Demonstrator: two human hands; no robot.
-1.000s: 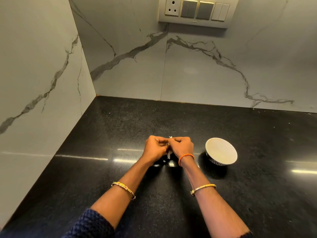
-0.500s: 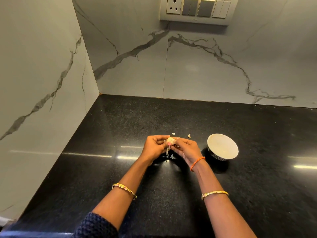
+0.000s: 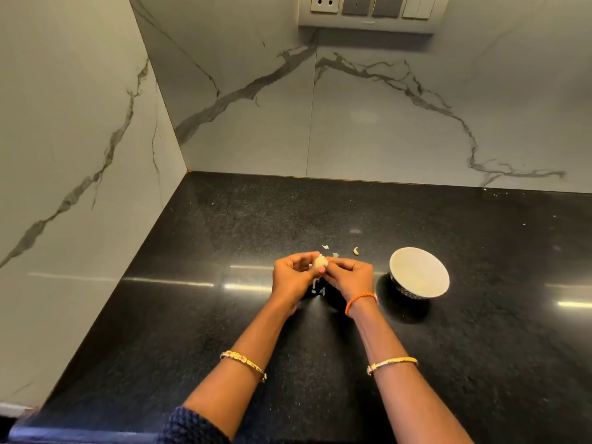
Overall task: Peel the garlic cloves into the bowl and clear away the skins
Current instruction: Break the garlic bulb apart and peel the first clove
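Two hands, one garlic bulb, one bowl, one loose clove, a few skin scraps. Left hand [image 3: 293, 277] and right hand [image 3: 347, 278] meet left of the bowl [image 3: 419, 273], fingers curled, each grip closed on the garlic bulb [image 3: 320, 261] pinched between them above the black tabletop [image 3: 192, 315]. Loose clove [image 3: 356, 250] and skin scraps [image 3: 326, 247] lie just beyond the hands, left of the bowl. Open tabletop beyond the bowl to the marble wall [image 3: 384, 123].

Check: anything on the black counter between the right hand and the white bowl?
Head view: bare black counter between the right hand and the white round bowl. A loose garlic clove lies farther back, outside that gap.
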